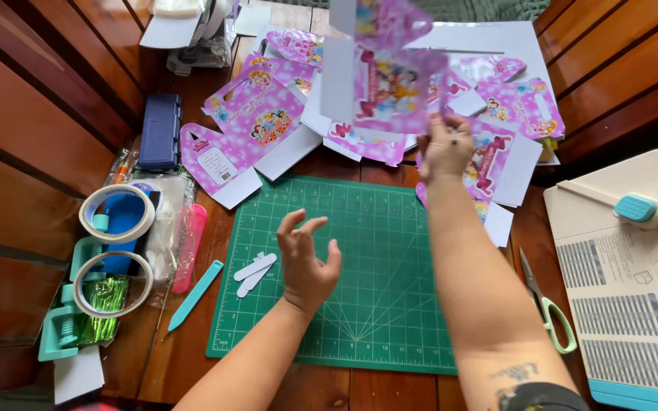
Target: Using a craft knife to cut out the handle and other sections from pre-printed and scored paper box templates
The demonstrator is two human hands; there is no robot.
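My right hand (445, 148) holds a pink printed box cutout (390, 80) raised, fingers pinched on its lower edge. My left hand (308, 262) hovers empty, fingers spread, over the green cutting mat (375, 304), two white strips (254, 272) just beside it.

right hand (445, 148) lifting pink box cutout (390, 84), green cutting mat (375, 228)

Home craft table, green cutting mat (375, 251), tape rolls (116, 215), scissors (550, 308)

Desk (390, 392) of varnished, semi-glossy reddish wood; cutting mat (378, 259) matt green rubbery plastic; box cutouts (257, 125) of printed pink card, white matt reverse; tape rolls (116, 213) glossy translucent; scissors (546, 304) with metal blades and green plastic handles.
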